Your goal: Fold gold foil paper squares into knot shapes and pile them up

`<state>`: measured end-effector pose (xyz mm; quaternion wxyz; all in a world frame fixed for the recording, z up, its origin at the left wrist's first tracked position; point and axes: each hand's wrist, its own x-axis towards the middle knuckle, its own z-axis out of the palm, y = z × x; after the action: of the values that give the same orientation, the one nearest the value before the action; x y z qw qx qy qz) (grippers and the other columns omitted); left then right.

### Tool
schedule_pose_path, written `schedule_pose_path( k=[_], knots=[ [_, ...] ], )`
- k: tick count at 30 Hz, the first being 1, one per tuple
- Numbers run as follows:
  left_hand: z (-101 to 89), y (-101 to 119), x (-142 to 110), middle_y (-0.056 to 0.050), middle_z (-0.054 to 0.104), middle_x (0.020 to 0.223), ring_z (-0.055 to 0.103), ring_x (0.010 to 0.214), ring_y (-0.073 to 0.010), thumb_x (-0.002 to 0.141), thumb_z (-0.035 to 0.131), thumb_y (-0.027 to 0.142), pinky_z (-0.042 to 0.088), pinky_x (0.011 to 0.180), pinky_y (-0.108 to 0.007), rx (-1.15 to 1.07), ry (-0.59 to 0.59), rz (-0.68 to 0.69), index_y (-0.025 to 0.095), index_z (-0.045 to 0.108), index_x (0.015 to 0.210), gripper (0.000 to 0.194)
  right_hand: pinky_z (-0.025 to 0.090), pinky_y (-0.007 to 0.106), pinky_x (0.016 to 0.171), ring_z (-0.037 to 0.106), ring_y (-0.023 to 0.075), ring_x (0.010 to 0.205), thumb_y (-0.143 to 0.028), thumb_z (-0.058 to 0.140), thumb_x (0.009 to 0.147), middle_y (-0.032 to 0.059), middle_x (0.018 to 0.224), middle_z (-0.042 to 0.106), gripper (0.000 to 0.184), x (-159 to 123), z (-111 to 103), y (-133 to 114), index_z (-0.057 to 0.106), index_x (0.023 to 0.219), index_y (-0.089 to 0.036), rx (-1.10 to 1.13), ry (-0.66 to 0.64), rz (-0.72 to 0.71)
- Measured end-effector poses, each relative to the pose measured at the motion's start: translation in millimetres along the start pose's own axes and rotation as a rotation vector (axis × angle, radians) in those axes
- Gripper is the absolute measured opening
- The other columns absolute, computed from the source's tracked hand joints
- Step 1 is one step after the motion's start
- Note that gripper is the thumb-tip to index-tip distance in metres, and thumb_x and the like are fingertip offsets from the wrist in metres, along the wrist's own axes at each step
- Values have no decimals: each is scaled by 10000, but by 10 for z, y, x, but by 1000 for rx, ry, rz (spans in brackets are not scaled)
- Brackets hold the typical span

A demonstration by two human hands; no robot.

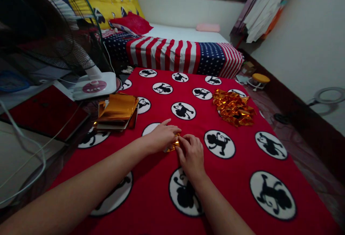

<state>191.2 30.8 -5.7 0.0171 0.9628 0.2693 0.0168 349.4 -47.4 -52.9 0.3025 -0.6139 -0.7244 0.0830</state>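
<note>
Between my two hands, low over the red cloth [161, 109], is a small piece of shiny gold foil paper [176, 142], mostly covered by fingers. My left hand [164, 137] presses on it from the left, fingers closed at its edge. From the right, my right hand [192, 152] pinches the same piece between thumb and fingers. Left of my hands lies a stack of flat gold foil sheets [118, 108]. To the far right sits a pile of folded gold foil pieces [234, 108], crinkled and overlapping.
A fan on a white base [94, 86] stands at the left, beside a dark red panel [43, 111] and loose white cables [40, 156]. Beyond the table is a bed with a flag-patterned cover [172, 53]. A small yellow-topped stool [261, 78] stands by the right wall.
</note>
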Motion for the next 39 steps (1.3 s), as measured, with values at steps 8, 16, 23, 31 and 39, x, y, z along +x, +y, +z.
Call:
schedule_pose_path(
  k=[8, 16, 23, 31, 39],
  knots=[
    [43, -190, 36, -46, 657, 1140, 594, 1043, -236, 739, 741, 378, 297, 1002, -432, -42, 23, 91, 256, 738, 936, 232, 399, 405, 876, 503, 252, 1004, -218, 630, 829, 82, 1097, 587, 310, 6, 2, 7, 600, 1138, -212, 58, 20, 23],
    [-56, -165, 19, -52, 655, 862, 596, 844, -196, 754, 713, 415, 350, 767, -324, -61, 36, -29, 223, 753, 839, 213, 401, 403, 910, 522, 250, 1043, -168, 660, 795, 84, 1113, 585, 254, 1, -4, 95, 588, 1036, -201, 157, 91, 39],
    [-22, -58, -23, -55, 657, 637, 545, 569, -153, 776, 609, 253, 289, 536, -267, -216, -96, -304, 184, 743, 684, 177, 402, 331, 776, 555, 190, 842, -137, 591, 865, 29, 867, 614, 98, 25, -98, 183, 633, 812, -207, 200, 12, -28],
    [89, 197, -304, -51, 615, 802, 558, 720, -144, 806, 583, 167, 389, 628, -242, -343, 49, -376, 163, 707, 683, 175, 426, 310, 742, 561, 186, 853, -136, 551, 898, 51, 893, 621, 136, -131, -201, 247, 666, 862, -198, 249, -119, -159],
    [282, 392, -429, -64, 663, 966, 593, 919, -171, 932, 442, 138, 485, 829, -282, -321, 185, -143, 159, 680, 944, 240, 463, 347, 783, 561, 198, 902, -40, 471, 869, 84, 997, 630, 283, -142, -333, 287, 668, 1003, -192, 240, -249, -320]
  ],
)
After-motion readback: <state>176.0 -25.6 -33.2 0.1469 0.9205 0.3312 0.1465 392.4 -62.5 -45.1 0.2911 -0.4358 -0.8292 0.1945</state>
